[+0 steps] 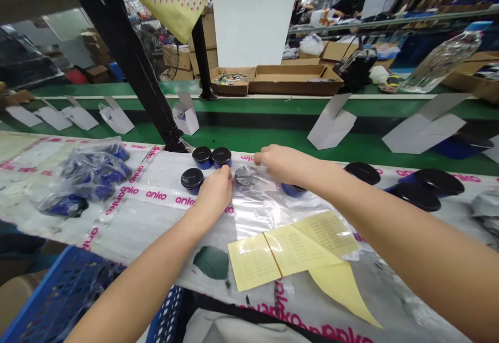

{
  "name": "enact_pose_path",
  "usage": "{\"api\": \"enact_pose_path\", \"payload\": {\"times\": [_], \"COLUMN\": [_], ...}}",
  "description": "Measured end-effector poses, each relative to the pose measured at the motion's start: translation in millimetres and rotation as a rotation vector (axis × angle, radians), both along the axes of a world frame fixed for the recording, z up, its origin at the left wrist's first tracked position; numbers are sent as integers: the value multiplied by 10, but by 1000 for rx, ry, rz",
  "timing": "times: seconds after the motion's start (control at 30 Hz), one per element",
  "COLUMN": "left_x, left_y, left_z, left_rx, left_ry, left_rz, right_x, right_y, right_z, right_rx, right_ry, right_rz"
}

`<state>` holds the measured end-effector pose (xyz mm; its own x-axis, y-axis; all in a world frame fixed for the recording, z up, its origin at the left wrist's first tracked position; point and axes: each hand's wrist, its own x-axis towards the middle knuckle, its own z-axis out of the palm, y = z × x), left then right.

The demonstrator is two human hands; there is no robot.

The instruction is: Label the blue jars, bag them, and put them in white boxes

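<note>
Clear plastic film (pixel 253 205) lies on the table between my hands, with a round dark lid (pixel 244 175) under or inside it. My left hand (pixel 216 187) has its fingers drawn together at the film's left side, beside several blue jars with black lids (pixel 202 157). My right hand (pixel 278 160) is at the film's upper right, fingers curled together; what they pinch is too small to make out. Another blue jar (pixel 293 190) shows partly beneath my right forearm. Yellow printed sheets (pixel 288 249) lie over the film's lower end.
Bagged blue jars (pixel 95 169) are piled at the left, and more black-lidded jars (pixel 436 182) stand at the right. White open boxes (pixel 332 122) line the green conveyor (pixel 249 137). A black post (pixel 136 67) rises left of centre; a blue basket (pixel 54 293) is at the lower left.
</note>
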<state>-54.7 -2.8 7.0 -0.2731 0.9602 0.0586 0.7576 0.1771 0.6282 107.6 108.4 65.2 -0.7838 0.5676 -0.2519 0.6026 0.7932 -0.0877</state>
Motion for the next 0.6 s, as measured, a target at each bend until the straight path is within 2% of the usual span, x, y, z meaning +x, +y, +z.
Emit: {"api": "enact_pose_path", "payload": {"times": [0.07, 0.17, 0.23, 0.3, 0.43, 0.53, 0.6], "left_x": [-17, -33, -29, -17, 7, 30, 48], "left_y": [-96, -153, -123, -70, -13, -25, -26], "left_z": [2, -51, -90, -87, 96, 254, 294], "left_rx": [46, 99, 101, 95, 163, 221, 217], "left_ry": [-8, -112, -193, -277, -401, -304, -243], "left_rz": [-69, -220, -247, -213, -127, -163, -205], "right_x": [120, 131, 51, -26, -48, -19, -11], "right_y": [-94, -224, -248, -211, -80, -47, -61], "right_z": [-14, -115, -171, -164, -26, 23, 12], "right_rx": [-44, -236, -320, -370, -549, -636, -630], "right_ry": [125, 374, 458, 481, 513, 518, 494], "right_rz": [36, 32, -36, -114, -280, -395, -456]}}
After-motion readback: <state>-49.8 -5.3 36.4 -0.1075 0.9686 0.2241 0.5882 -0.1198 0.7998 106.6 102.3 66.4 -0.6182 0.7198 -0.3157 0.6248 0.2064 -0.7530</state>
